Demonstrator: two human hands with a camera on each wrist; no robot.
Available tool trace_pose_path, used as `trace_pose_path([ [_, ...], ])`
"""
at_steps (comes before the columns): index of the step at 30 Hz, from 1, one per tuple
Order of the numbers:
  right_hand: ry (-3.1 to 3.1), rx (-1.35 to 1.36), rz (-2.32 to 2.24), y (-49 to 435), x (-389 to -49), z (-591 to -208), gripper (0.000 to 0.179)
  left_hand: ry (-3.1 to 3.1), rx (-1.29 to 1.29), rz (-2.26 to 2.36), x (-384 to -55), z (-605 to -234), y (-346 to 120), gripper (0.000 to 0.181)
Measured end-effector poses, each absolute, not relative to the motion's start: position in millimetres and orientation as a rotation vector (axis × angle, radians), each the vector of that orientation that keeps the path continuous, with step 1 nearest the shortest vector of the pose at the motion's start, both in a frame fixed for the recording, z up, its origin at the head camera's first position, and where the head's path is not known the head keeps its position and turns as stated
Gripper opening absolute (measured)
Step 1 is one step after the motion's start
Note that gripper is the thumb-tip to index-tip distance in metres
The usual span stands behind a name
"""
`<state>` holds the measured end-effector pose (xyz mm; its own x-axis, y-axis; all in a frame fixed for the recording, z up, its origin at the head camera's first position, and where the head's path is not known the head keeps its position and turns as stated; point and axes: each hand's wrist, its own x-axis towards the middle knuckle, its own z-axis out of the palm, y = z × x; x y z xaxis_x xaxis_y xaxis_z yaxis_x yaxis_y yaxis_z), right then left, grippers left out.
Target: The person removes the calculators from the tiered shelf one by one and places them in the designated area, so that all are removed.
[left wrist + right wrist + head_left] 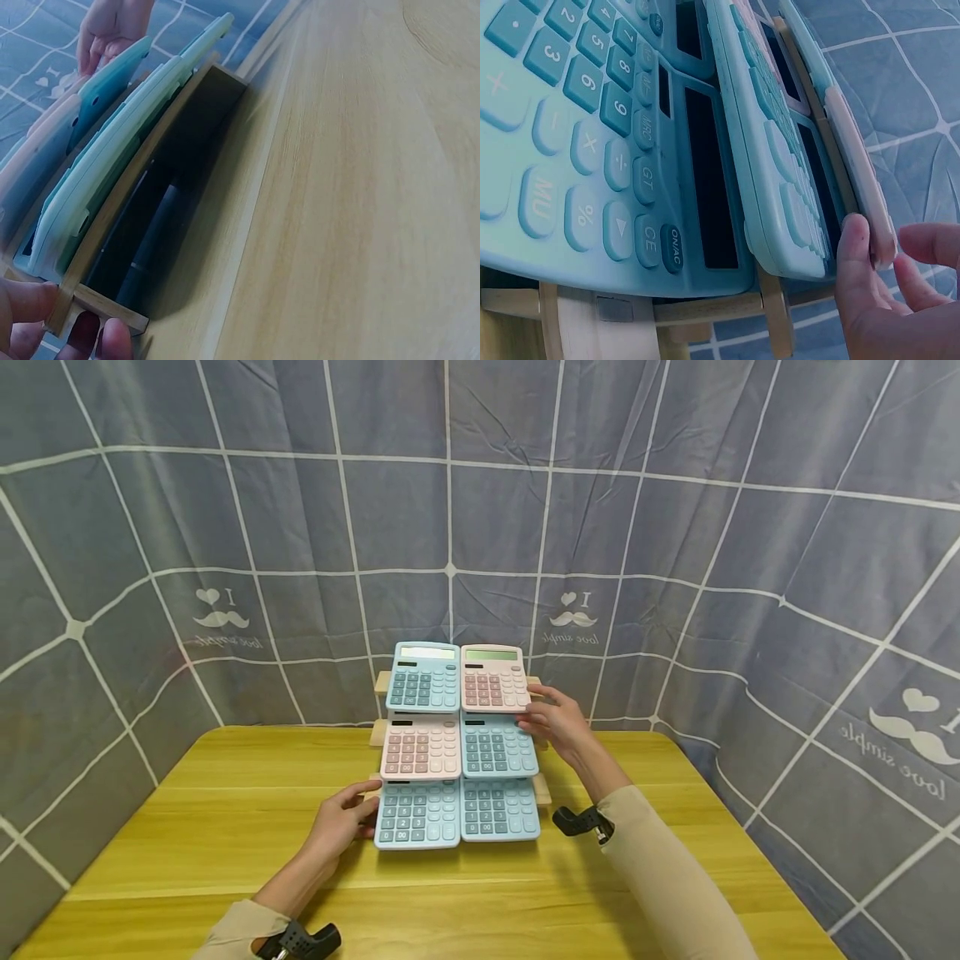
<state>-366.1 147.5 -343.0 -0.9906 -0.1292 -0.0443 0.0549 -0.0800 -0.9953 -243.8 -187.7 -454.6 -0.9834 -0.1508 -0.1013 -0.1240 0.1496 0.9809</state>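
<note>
Six calculators would be several: they stand tilted back in two columns on a three-tier wooden rack (543, 789). My right hand (561, 724) pinches the lower right corner of the top right pink calculator (517, 696); in the right wrist view its thumb (855, 247) and fingers lie on either side of that calculator's edge. My left hand (336, 827) is beside the bottom left blue calculator (417, 814). In the left wrist view, its thumb and fingers grip the end of the rack's wooden front (112, 306). Other calculators include a top left blue one (423, 677) and a middle left pink one (421, 747).
The rack stands on a yellow wood-grain table (247, 810), toward its back edge. A grey curtain (495, 527) with white grid lines hangs behind and around the table. Each wrist wears a black camera, such as the right wrist camera (576, 821).
</note>
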Motion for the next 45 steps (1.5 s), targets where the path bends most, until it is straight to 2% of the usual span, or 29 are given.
trace_pose_path([
  [15, 2.035, -0.110, -2.226, 143.9, -371.1, -345.0, 0.054, -2.366, 0.282, -2.017, -244.0, -456.4, -187.6, 0.039],
  [27, 2.089, -0.154, -2.181, 143.6, -372.6, -345.3, 0.046, -2.379, 0.283, -1.999, -245.1, -458.0, -187.7, 0.039],
  [45, 2.083, -0.132, -2.238, 139.9, -370.9, -344.8, 0.051, -2.374, 0.265, -1.988, -243.7, -458.5, -186.2, 0.039],
])
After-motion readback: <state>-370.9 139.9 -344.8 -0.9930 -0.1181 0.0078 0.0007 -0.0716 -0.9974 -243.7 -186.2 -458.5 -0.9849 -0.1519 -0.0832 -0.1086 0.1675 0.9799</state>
